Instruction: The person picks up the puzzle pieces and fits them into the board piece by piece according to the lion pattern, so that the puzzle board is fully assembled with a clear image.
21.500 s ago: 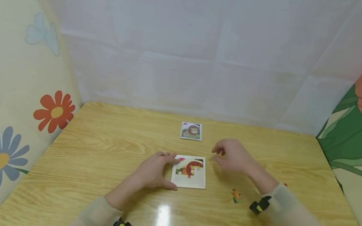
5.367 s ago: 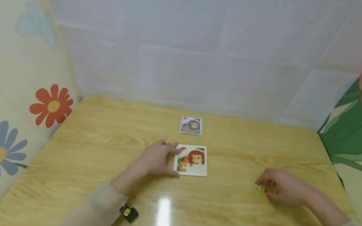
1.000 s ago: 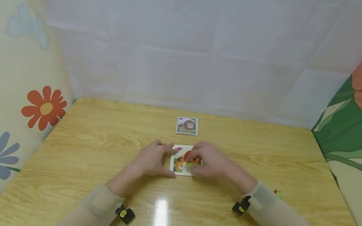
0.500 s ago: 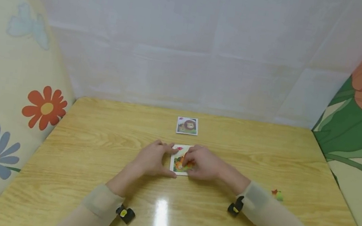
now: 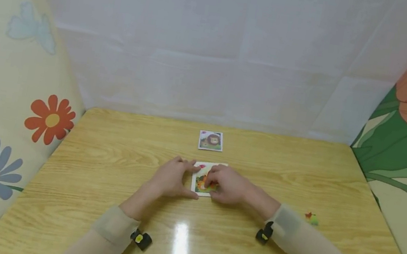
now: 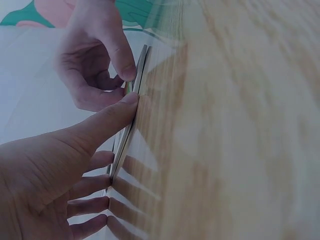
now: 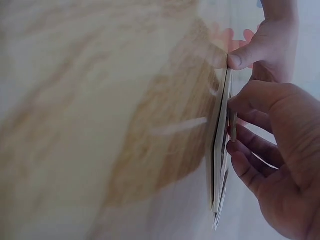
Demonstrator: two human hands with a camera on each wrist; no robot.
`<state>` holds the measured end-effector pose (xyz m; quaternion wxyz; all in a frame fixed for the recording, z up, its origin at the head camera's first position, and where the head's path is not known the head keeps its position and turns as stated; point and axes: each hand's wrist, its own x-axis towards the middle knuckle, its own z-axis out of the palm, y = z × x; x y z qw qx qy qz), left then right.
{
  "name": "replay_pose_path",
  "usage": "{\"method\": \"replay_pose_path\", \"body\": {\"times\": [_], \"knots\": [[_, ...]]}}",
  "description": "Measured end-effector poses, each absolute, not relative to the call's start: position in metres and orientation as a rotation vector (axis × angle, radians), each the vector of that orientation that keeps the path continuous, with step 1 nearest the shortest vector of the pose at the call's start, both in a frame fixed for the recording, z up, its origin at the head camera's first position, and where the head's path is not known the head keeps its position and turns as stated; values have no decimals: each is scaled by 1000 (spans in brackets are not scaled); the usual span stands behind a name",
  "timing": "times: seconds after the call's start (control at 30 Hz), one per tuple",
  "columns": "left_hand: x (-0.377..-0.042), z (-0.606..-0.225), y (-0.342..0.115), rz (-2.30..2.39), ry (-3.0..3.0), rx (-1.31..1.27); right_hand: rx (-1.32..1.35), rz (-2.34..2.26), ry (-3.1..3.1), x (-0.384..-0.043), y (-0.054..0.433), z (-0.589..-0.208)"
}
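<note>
A square puzzle board (image 5: 197,189) with a lion picture and white border lies on the table. My left hand (image 5: 171,178) holds its left side, thumb at the near edge and forefinger over the far left corner. My right hand (image 5: 232,187) is over the board's right half, hiding much of the picture. In the right wrist view, its thumb and fingers pinch a thin puzzle piece (image 7: 233,124) standing on edge against the board. Farther right lies a loose red and green puzzle piece (image 5: 312,218), apart from both hands.
Behind the board lies a smaller square card (image 5: 211,140) with a lion picture. The wooden table (image 5: 126,142) ends at a white cloth backdrop (image 5: 179,75). Flower-patterned panels stand at the left and right.
The right hand has come from the table's right side to the board with a piece, and barely moves over the last half second. The picture has gained pieces since the oldest frame. The left hand stays.
</note>
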<state>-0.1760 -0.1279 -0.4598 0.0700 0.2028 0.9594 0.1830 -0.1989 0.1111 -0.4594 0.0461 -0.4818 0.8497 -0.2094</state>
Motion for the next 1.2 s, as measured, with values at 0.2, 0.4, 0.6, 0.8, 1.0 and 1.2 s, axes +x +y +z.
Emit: {"method": "replay_pose_path", "body": {"times": [0.2, 0.4, 0.6, 0.8, 1.0, 1.2], "knots": [[-176, -459, -128, 550, 2882, 601, -1468, -642, 2594, -197, 111, -460], [-175, -458, -128, 542, 2880, 592, -1449, -631, 2596, -196, 111, -459], [-175, -459, -128, 540, 2888, 594, -1466, -621, 2598, -196, 111, -460], [-174, -458, -128, 555, 2903, 626, -1491, -609, 2624, -193, 112, -458], [-173, -458, -129, 544, 2906, 627, -1499, -593, 2626, -190, 110, -457], [-173, -458, -130, 549, 2900, 633, -1491, -553, 2631, -187, 109, -454]]}}
